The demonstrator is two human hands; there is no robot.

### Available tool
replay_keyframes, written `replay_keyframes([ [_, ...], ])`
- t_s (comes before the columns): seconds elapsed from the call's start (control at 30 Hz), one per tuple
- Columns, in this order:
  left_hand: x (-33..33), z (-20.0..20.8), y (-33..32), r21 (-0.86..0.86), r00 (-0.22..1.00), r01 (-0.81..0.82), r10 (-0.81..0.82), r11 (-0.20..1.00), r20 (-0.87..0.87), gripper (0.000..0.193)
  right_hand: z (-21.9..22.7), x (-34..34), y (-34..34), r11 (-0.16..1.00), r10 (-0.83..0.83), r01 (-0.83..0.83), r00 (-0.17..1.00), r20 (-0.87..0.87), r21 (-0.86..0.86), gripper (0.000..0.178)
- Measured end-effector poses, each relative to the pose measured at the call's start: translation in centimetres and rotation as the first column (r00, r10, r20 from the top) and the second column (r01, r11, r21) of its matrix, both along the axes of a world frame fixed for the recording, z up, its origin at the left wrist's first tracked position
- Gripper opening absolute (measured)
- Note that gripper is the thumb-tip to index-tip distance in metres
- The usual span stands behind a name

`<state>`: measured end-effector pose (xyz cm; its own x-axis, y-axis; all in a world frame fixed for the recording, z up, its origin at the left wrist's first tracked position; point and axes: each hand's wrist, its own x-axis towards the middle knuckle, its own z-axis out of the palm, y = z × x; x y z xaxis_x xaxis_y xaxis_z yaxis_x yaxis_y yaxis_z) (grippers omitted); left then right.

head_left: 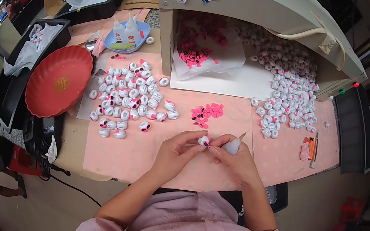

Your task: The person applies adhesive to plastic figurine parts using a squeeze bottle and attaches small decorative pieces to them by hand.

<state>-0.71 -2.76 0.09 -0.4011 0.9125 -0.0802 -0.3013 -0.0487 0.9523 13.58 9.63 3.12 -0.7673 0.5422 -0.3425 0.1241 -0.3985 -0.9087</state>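
Observation:
My left hand [178,150] pinches a small white toy piece with a pink spot [204,140] between fingertips, just above the pink mat [118,150]. My right hand [232,156] grips a small glue bottle [234,145] whose thin nozzle [246,133] points up to the right, beside the piece. A small heap of pink flat pieces [206,112] lies just beyond my hands. To the left sits a group of finished white pieces with pink spots [131,99]. On the right lies a big pile of plain white pieces [288,94].
A red round tray [59,81] stands at the left. A blue dish with glue bottles [127,35] sits behind the group. A beige hood [263,1] arches over more pink and white pieces. An orange cutter [311,147] lies at the right. Another person stands at the left edge.

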Motion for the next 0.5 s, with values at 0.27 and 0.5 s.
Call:
replay_keyframes([
  [0.27, 0.1, 0.0, -0.1, 0.041, 0.986, 0.02, -0.013, 0.999, -0.169, 0.034, -0.4, 0.1, 0.2, 0.996, -0.035, 0.032, 0.999, -0.034, -0.089, 0.02],
  [0.5, -0.2, 0.2, 0.0, 0.089, 0.999, 0.01, -0.006, 0.996, -0.043, 0.029, -0.6, -0.4, -0.9, 0.996, -0.068, 0.072, 0.994, -0.087, 0.042, 0.023],
])
